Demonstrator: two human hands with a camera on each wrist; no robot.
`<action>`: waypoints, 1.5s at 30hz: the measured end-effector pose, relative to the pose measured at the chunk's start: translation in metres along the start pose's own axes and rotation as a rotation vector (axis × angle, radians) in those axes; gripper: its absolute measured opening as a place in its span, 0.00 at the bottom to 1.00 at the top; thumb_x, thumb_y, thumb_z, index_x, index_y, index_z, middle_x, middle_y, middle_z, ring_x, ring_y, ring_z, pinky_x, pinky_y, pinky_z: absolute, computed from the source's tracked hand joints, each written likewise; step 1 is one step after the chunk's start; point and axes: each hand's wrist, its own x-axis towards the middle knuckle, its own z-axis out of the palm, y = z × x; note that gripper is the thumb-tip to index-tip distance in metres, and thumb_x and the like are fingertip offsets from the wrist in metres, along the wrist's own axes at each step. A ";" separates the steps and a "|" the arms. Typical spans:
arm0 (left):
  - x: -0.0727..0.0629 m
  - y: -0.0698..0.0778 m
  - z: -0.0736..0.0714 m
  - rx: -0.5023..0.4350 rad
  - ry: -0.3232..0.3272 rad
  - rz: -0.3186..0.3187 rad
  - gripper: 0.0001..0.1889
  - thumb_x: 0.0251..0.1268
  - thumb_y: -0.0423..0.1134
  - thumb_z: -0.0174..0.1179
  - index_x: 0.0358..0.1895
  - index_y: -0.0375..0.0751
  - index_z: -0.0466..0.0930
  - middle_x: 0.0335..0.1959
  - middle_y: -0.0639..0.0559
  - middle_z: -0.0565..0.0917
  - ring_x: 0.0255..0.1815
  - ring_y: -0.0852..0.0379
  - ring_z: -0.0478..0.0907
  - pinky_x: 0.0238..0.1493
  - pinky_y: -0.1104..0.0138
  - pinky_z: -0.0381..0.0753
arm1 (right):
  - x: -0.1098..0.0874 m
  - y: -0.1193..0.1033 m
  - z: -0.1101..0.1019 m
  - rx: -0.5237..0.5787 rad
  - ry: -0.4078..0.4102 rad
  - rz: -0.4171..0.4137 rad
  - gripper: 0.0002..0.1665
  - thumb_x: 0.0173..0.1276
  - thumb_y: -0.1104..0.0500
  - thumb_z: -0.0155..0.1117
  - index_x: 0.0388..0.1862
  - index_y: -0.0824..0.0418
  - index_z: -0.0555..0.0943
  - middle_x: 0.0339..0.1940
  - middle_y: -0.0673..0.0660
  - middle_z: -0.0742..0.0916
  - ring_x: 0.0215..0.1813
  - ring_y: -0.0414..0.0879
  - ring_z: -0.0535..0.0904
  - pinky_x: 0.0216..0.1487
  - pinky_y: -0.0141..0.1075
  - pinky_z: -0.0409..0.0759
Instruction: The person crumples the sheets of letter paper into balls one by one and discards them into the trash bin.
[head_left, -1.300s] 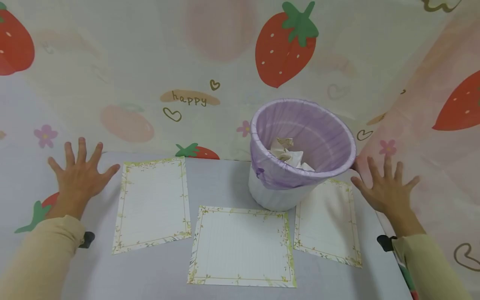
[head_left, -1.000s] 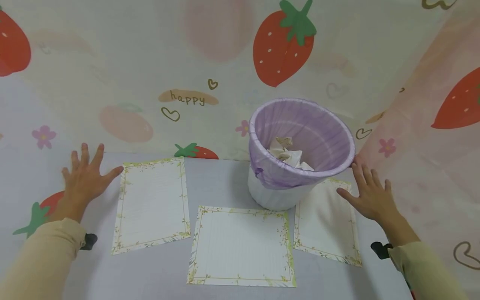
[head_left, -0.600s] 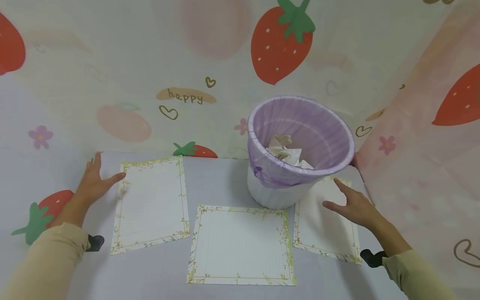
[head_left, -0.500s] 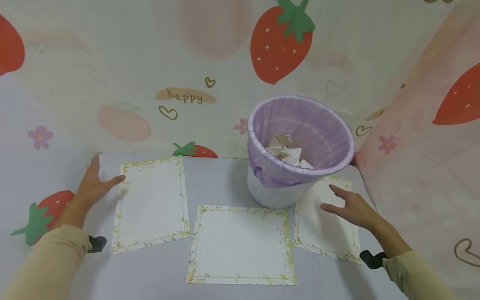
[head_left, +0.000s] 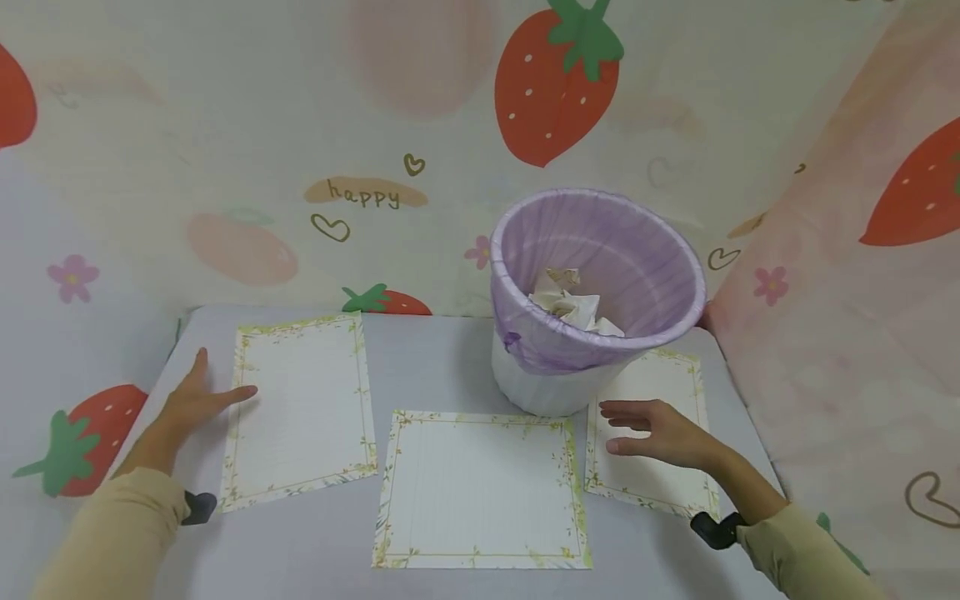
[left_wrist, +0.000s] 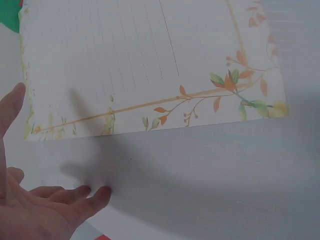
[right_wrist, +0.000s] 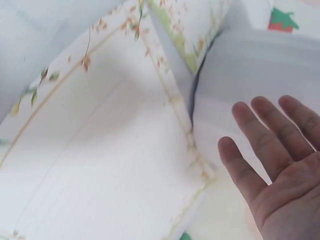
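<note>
My left hand (head_left: pixel 193 406) is beside the left sheet of bordered writing paper (head_left: pixel 303 408), its thumb reaching over the sheet's left edge. In the left wrist view the fingers (left_wrist: pixel 82 200) are spread and hold nothing. My right hand (head_left: pixel 663 433) hovers over the right sheet of writing paper (head_left: pixel 611 475), fingers pointing left, with nothing in its grasp. Its palm and extended fingers (right_wrist: pixel 262 137) show in the right wrist view. Between the two hands lies the middle sheet (head_left: pixel 483 492). Just behind the right hand stands a white trash bin (head_left: pixel 536 383) lined with a purple bag (head_left: pixel 555 350).
Crumpled paper (head_left: pixel 577 310) lies inside the bin, which covers the far part of the right sheet. The table (head_left: pixel 420 358) has a pale cloth. Behind it and at the right are strawberry-print curtains (head_left: pixel 255 108). Black wrist cameras (head_left: pixel 198 508) sit at both cuffs.
Both hands have come down from spread, raised poses at the sides. The right hand has moved left over the right sheet; the left has moved nearer and slightly right. Papers and bin stay put.
</note>
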 end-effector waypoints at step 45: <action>0.025 0.004 0.024 -0.189 0.173 -0.145 0.51 0.67 0.41 0.63 0.79 0.32 0.33 0.75 0.28 0.55 0.74 0.27 0.52 0.73 0.40 0.52 | 0.084 -0.079 0.090 0.234 -0.082 -0.151 0.37 0.66 0.61 0.69 0.70 0.72 0.69 0.66 0.70 0.77 0.64 0.68 0.75 0.66 0.63 0.67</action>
